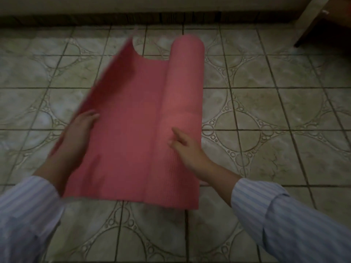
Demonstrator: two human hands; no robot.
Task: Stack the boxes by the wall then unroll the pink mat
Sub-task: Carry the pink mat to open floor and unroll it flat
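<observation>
The pink mat [136, 118] lies partly unrolled on the tiled floor, running away from me. Its rolled part [187, 76] lies along the right side; the loose flap on the left is lifted off the floor and blurred. My left hand [80, 128] grips the flap's left edge, fingers over the top. My right hand [185, 147] rests against the base of the roll near me, fingers apart and pointing forward. No boxes are in view.
Patterned tile floor [266, 111] spreads on all sides. A pale wall with a dark skirting [133, 16] runs along the far edge. A brown piece of furniture or board [326, 21] leans at the top right corner.
</observation>
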